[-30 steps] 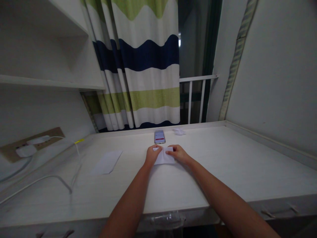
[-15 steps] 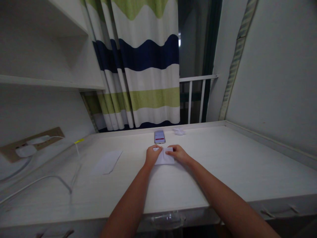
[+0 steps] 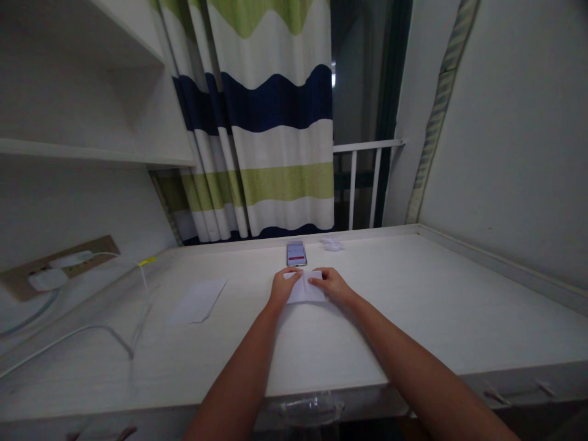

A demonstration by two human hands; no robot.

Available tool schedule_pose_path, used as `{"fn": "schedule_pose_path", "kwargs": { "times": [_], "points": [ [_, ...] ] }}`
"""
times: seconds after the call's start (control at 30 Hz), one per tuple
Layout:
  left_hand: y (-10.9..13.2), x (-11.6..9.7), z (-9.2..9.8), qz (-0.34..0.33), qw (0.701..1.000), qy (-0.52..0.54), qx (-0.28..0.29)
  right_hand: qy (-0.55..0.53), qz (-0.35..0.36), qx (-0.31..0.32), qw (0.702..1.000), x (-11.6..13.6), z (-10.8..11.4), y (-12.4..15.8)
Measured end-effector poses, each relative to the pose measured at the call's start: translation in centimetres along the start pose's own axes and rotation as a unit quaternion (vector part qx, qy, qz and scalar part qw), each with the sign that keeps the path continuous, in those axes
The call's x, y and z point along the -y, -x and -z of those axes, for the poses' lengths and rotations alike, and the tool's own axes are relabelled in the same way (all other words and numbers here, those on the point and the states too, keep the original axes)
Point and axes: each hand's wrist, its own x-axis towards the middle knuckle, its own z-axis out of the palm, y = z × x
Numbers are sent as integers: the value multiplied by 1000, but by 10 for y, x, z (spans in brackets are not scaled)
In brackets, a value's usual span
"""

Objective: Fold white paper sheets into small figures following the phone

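Observation:
A white sheet of paper [image 3: 307,291] with a crease down its middle is held between both hands, just above or on the white desk [image 3: 413,306]. My left hand [image 3: 281,286] grips its upper left part, the thumb lying on the face of the sheet. On the other side, my right hand [image 3: 334,285] pinches the upper right part, thumb in front and the remaining fingers behind. The two thumbs are a short way apart, near the crease. Right behind the sheet lies a phone [image 3: 296,253] with its screen lit.
Several loose white sheets [image 3: 199,301] lie on the left of the desk. Crumpled white paper [image 3: 331,244] sits near the back edge. A white cable [image 3: 92,327] runs from the wall socket [image 3: 59,266]. A striped curtain [image 3: 280,147] hangs behind, and a clear plastic object [image 3: 312,409] is at the front edge.
The paper's lower edge has risen slightly and the sheet looks a little wider, its right edge shifted to the right. Both hands keep their hold almost in place.

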Motion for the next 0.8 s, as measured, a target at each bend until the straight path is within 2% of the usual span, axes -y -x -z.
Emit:
{"fn": "schedule_pose_path", "kwargs": {
  "times": [0.1, 0.27, 0.5, 0.8],
  "points": [
    [-1, 0, 0, 23, 1000, 15, 1, -15, -2, -5, 1000, 1, 0, 0],
    [-1, 0, 0, 6, 1000, -3, -26, -5, 21, -26, 999, 1, -2, 0],
    [-1, 1, -1, 16, 1000, -3, -8, 26, 24, -55, 998, -4, -2, -3],
    [0, 1, -2, 9, 999, -16, -45, 86, 43, -96, 991, -1, -3, -1]
  ]
}}
